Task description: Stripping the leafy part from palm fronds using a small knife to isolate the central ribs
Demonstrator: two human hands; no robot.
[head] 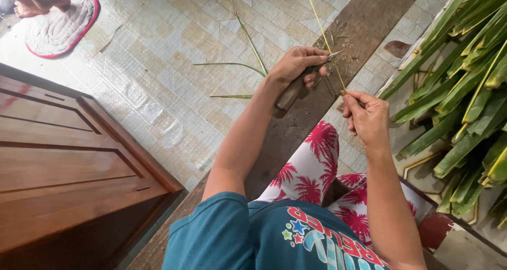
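Observation:
My left hand (297, 64) grips a knife (293, 90) with a dark wooden handle, its short blade pointing right against a thin yellow-green leaf rib (321, 31). My right hand (367, 117) pinches the lower end of that rib between thumb and fingers, just below the blade. The rib runs up and away to the top of the view. Both hands hover above a long dark wooden plank (369, 16), where small shavings lie.
A heap of green palm leaves (465, 74) lies at the right. Loose thin leaf strips (248, 43) rest on the tiled floor. A brown wooden door (63, 169) stands at the left. Another person's bare feet (37, 3) rest on a mat (60, 27) at top left.

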